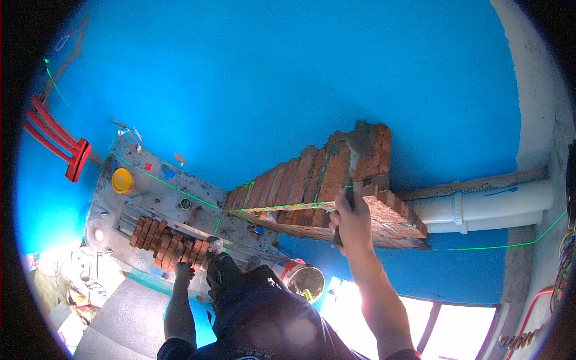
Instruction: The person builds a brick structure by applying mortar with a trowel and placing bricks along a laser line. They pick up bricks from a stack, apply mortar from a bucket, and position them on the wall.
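Note:
A partly built red brick wall (303,177) juts from the blue wall, with grey mortar (360,145) smeared at its top end. My right hand (354,221) is raised at that end, fingers wrapped round the dark handle of a trowel (338,237). Its blade is hard to make out against the bricks. Lower down on the left, my left hand (185,272) hangs beside a stack of loose bricks (162,239), its fingers curled. Whether it touches a brick or holds anything small cannot be told.
Green laser lines cross the floor and brickwork. A bucket (305,282) stands near my feet. A yellow round container (122,180) and a white fan-like disc (98,234) are at left. White pipes (489,207) run behind the brickwork; a red rack (75,159) is at far left.

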The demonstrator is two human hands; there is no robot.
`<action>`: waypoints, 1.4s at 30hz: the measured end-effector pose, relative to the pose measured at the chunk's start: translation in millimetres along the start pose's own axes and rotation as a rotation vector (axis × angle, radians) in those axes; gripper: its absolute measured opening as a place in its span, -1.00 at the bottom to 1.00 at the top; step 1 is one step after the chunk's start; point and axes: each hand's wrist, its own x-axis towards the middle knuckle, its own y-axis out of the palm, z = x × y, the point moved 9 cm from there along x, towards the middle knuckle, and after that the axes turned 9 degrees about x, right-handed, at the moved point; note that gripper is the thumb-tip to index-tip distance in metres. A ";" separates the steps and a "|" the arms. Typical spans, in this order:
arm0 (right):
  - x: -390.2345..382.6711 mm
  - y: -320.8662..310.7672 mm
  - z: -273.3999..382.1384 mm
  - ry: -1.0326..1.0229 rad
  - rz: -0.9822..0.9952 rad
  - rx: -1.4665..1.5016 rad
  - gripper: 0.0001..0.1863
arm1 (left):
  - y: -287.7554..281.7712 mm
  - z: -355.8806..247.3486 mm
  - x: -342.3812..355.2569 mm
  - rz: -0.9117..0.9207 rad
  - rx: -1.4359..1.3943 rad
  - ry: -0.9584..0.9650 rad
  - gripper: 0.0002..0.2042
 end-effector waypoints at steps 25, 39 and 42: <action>-101.7 -12.5 -80.6 0.166 0.088 0.208 -0.76 | -2.6 -15.5 11.7 0.077 -0.004 -0.020 -0.83; -103.8 -16.8 -112.5 0.265 0.078 0.209 -0.78 | 11.3 -24.8 12.8 0.072 0.043 0.056 -0.82; -103.1 1.5 -97.7 0.225 0.114 0.253 -0.80 | -24.0 -25.8 46.4 0.132 0.238 0.287 -0.83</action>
